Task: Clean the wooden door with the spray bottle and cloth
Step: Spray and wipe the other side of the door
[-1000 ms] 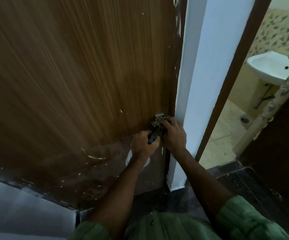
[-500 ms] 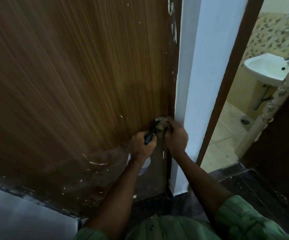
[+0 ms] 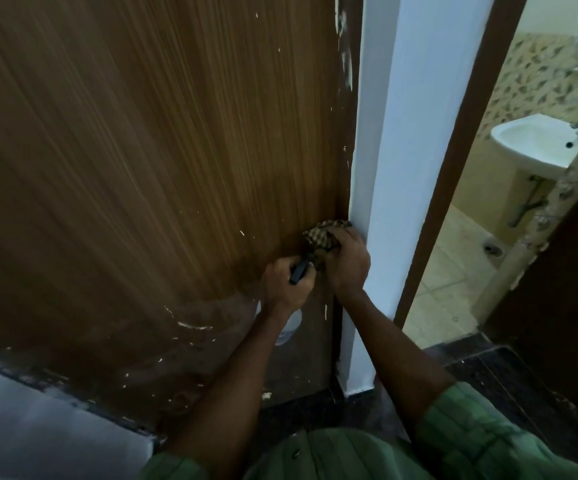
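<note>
Against one door (image 3: 142,150), one cloth (image 3: 322,237), one spray bottle (image 3: 289,325), two hands.

Brown streaked door (image 3: 142,150); checked tan-and-dark cloth (image 3: 322,237); white bottle (image 3: 289,329); green sleeve (image 3: 481,441).

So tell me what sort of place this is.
Most likely a home, at a doorway beside a bathroom. A white wash basin hangs on a patterned tiled wall past the white door frame, and the wooden door has paint flecks on it, so it may be freshly painted.
</note>
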